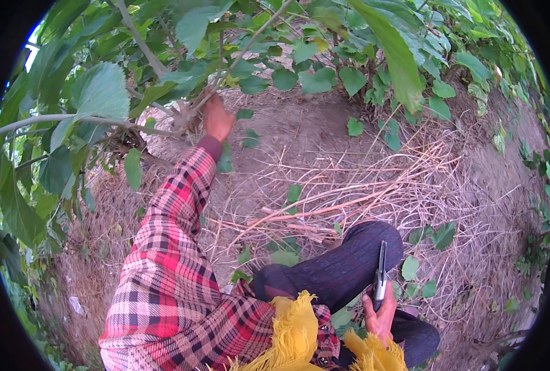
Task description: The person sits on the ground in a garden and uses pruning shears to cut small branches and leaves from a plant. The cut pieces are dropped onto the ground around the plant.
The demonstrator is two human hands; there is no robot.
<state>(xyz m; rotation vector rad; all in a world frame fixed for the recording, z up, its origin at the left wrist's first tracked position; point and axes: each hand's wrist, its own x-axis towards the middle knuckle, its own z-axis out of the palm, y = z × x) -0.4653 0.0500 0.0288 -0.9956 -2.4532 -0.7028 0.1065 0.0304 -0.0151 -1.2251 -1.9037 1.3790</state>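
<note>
My left hand (218, 117), in a red plaid sleeve, reaches up to the thin stems (206, 95) where a leafy shrub's branches fork. Its fingers are partly hidden behind the stems and seem closed around one, though the grip itself does not show fully. At the lower right, my right hand (381, 311) holds a folding pruning saw or knife (380, 276) with a dark and silver handle, its narrow tip pointing up. The tool lies in front of my dark-trousered knee, away from the shrub. A yellow fringed scarf (293, 324) hangs over my lap.
Dry cut twigs and straw (349, 199) lie on bare soil ahead of my knees. A pale branch (85, 119) sticks out to the left among large green leaves. More leafy growth (381, 69) stands along the top and right. Loose green leaves lie near my legs.
</note>
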